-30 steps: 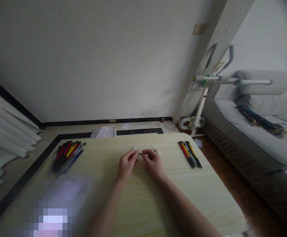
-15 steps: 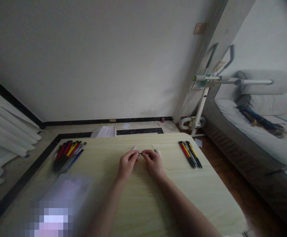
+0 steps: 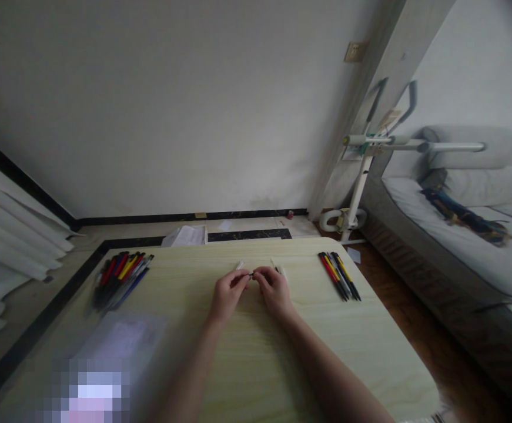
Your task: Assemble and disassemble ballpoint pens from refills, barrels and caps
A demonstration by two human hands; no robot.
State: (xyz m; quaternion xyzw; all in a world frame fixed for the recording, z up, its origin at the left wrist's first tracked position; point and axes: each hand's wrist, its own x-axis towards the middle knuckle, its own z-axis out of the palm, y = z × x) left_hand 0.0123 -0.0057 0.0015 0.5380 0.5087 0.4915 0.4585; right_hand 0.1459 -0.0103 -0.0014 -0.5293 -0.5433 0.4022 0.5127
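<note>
Above the far middle of the table, my left hand (image 3: 227, 292) and my right hand (image 3: 275, 289) meet fingertip to fingertip. Both are closed in a pinch on a small dark piece (image 3: 251, 274), which looks like a pen part but is too small to name surely. Just past the left fingers a short clear or white piece (image 3: 240, 265) lies on the wood. Beside the right knuckles are a thin pale rod (image 3: 273, 262) and a whitish piece (image 3: 284, 272), partly hidden by that hand.
A row of pens (image 3: 338, 276) in red, yellow, grey and black lies right on the table (image 3: 348, 352). To the left is a bigger pile of pens (image 3: 123, 273), with a blurred, see-through sheet or bag (image 3: 123, 335) nearer me. A white box (image 3: 187, 235) stands beyond the far edge.
Almost nothing differs. My fingertips have shifted very slightly around the small dark piece; the pens and loose pieces stay where they were.
</note>
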